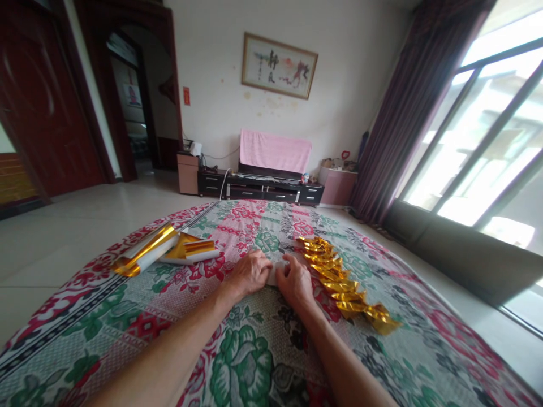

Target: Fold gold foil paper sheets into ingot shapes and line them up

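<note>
Between my two hands is a small piece of whitish paper, held low over the flowered cloth. My left hand pinches its left edge with thumb and forefinger. From the other side my right hand grips it with bent fingers. Much of the paper is hidden behind the fingers. Just right of my right hand, a row of folded gold foil paper ingots runs diagonally across the cloth. Off to the left lie curled sheets of gold foil paper with white backs.
A flowered tablecloth in red, green and grey covers the round surface under my hands. Beyond it stand a low black TV cabinet and a screen under a pink towel. A window is at the right.
</note>
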`<state>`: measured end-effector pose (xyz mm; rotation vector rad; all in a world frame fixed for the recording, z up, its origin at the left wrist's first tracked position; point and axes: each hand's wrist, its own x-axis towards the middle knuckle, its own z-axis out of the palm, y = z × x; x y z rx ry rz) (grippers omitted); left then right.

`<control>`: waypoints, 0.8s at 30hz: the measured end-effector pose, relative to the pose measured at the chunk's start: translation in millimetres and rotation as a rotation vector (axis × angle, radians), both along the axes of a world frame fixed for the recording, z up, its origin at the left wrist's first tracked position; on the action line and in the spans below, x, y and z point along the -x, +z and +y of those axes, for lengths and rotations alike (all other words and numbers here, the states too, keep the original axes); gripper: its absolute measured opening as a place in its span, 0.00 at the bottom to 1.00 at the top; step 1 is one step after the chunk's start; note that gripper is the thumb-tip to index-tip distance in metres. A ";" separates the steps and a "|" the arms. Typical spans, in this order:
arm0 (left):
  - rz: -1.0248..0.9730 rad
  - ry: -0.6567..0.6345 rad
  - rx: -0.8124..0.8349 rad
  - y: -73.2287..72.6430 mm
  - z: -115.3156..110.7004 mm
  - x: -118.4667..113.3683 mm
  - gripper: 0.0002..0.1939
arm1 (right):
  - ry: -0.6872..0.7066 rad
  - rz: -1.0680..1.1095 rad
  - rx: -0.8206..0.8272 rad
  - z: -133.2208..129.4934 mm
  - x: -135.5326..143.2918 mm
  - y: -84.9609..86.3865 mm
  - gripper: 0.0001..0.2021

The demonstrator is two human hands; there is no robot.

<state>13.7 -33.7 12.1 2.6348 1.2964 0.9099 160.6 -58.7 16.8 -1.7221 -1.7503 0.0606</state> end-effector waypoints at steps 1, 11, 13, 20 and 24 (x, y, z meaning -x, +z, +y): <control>0.004 0.000 -0.002 -0.1 -0.1 0.4 0.11 | 0.002 0.007 -0.005 0.2 -0.3 0.0 0.18; 0.085 0.005 -0.017 6.8 -9.3 1.1 0.11 | -0.032 0.176 0.027 -1.5 -3.9 4.6 0.19; 0.090 0.013 -0.004 8.4 -10.5 1.0 0.10 | -0.003 0.221 0.005 -2.9 -3.2 5.4 0.19; 0.067 0.038 0.032 10.1 -10.9 0.4 0.09 | 0.173 0.278 -0.045 -3.2 -1.8 2.4 0.16; 0.064 0.037 0.009 8.8 -10.4 -0.3 0.09 | 0.218 0.225 -0.048 -1.8 -1.1 -0.2 0.16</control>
